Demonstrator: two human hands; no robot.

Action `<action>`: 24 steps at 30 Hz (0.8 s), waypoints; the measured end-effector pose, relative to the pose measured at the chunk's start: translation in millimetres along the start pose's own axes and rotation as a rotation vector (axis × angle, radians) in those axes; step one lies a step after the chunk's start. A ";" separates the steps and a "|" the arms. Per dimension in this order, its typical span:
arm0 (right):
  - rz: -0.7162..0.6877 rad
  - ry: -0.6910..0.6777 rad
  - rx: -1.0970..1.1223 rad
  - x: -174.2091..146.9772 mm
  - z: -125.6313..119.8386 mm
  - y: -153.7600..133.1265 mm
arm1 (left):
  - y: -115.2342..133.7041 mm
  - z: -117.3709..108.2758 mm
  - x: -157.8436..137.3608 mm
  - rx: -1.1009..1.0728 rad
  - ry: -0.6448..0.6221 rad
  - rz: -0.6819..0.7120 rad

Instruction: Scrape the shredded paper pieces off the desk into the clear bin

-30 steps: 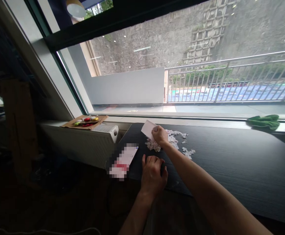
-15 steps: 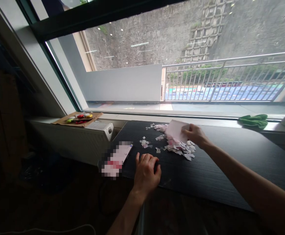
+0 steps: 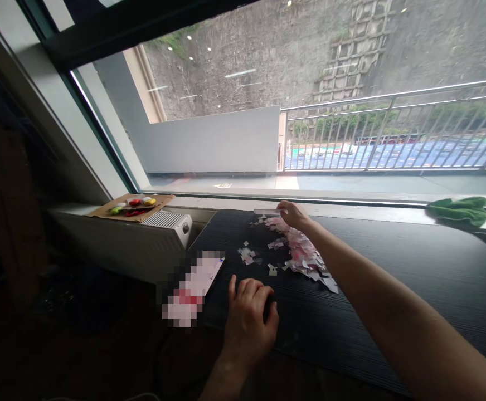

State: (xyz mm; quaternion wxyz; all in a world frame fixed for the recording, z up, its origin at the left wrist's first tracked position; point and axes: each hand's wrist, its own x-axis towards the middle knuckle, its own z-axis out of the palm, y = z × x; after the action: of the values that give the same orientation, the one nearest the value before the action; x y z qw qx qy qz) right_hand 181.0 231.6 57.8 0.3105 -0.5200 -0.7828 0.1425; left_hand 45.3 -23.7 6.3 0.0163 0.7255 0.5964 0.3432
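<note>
Head view: at the far left of the black wood-grained desk [image 3: 427, 250], beyond pink-and-white paper scraps [image 3: 304, 253], the right hand [image 3: 293, 215] is pinching a flat whitish card [image 3: 266, 211], probably light and stiff, suitably by its right end, while the left hand [image 3: 251, 314] is arching nearer, its grip indeterminable.

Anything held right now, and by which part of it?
Right grip: pale flat card, pinched at its picture-right end. Left grip: seen from above, can't tell.

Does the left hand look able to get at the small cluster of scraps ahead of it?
Likely yes: between the left hand and the small cluster of scraps, only bare black tabletop shows; what lies under the palm is hidden.
</note>
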 end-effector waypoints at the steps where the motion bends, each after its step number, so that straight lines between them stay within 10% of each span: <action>1: -0.008 -0.022 0.005 -4.9 -1.3 7.3 | 0.2 -0.1 -0.1 0.003 0.001 -0.001; 8: -0.095 -0.130 0.084 -56.4 -39.4 40.5 | -0.6 -1.2 -0.7 0.012 0.006 0.016; 17: 0.011 0.114 0.071 -66.1 -74.2 83.1 | -2.0 -1.9 0.5 0.038 0.017 0.025; 24: -0.048 0.068 0.102 -131.7 -104.8 57.3 | -4.5 -3.3 2.4 0.062 -0.007 0.021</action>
State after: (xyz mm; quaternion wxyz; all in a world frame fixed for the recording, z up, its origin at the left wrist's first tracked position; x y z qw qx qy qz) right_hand 324.1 126.2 62.3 0.3664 -0.4891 -0.7758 0.1569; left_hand 39.8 -21.5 8.0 -0.0077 0.7330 0.5990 0.3221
